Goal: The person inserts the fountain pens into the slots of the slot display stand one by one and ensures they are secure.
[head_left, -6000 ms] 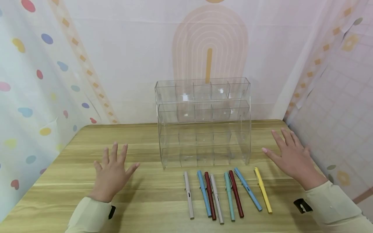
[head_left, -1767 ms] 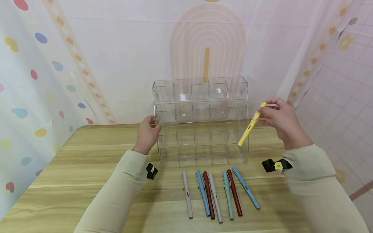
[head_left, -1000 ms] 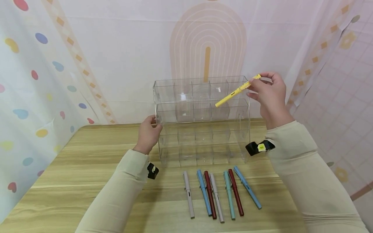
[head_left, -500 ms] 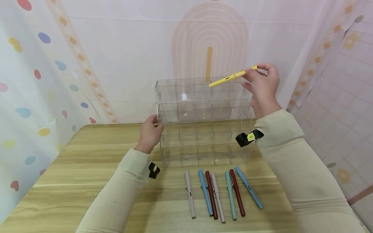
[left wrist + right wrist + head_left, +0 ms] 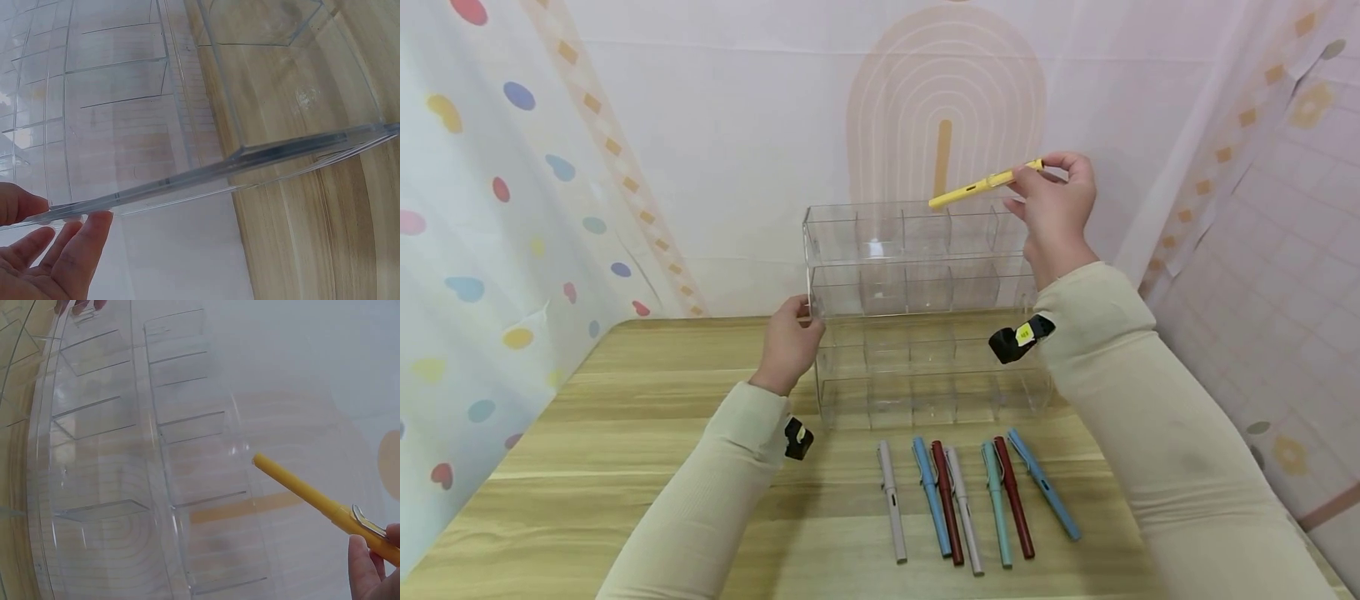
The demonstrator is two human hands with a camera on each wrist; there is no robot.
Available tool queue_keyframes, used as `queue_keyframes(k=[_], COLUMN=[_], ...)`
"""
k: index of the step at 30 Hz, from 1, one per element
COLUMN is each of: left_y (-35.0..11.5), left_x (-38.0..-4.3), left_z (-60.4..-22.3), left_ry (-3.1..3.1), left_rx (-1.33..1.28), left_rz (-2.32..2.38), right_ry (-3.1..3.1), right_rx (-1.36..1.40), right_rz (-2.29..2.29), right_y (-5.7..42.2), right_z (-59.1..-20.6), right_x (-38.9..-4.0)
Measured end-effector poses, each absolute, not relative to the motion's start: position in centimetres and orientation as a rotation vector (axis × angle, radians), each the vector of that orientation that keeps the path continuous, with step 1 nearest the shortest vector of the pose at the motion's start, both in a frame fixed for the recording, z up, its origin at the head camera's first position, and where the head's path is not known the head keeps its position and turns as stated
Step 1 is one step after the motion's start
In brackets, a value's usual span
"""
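A yellow pen (image 5: pixel 973 188) with a metal clip is pinched by its capped end in my right hand (image 5: pixel 1058 204). It slants, its free end lower and to the left, just above the top tier of a clear acrylic pen organizer (image 5: pixel 880 275). In the right wrist view the yellow pen (image 5: pixel 306 494) is apart from the dividers. My left hand (image 5: pixel 788 343) grips the organizer's left side panel; the left wrist view has the thumb on one face of the panel (image 5: pixel 175 181) and fingers on the other. Compartments in view hold nothing.
Several pens lie on the wooden table (image 5: pixel 625 433) before the organizer: a grey pen (image 5: pixel 892 504), a blue pen (image 5: pixel 931 496), a dark red pen (image 5: pixel 947 504), a teal pen (image 5: pixel 997 504) and others. A patterned curtain (image 5: pixel 737 150) hangs behind.
The yellow pen left the table in my right hand, then rose and moved left to above the top tier, tilting flatter. My left hand came to the organizer's side and stays there.
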State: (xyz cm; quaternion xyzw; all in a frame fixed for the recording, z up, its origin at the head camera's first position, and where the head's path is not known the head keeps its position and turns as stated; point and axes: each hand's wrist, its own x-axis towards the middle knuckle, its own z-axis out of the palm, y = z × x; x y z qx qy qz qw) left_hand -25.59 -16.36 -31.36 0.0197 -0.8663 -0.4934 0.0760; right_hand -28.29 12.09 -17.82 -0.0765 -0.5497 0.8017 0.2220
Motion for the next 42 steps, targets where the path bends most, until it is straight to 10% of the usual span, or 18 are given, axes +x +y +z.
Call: queue_keyframes(k=[42], left_y=[-15.9], left_x=[-25.4], left_z=[-31.2], left_ry=[-2.607], left_rx=[0.036], left_rz=[-1.493], right_ry=[-1.892], right_rx=[-0.093], right_rz=[1.999], right_y=[9.6], right_z=[-20.6], right_x=[-30.5])
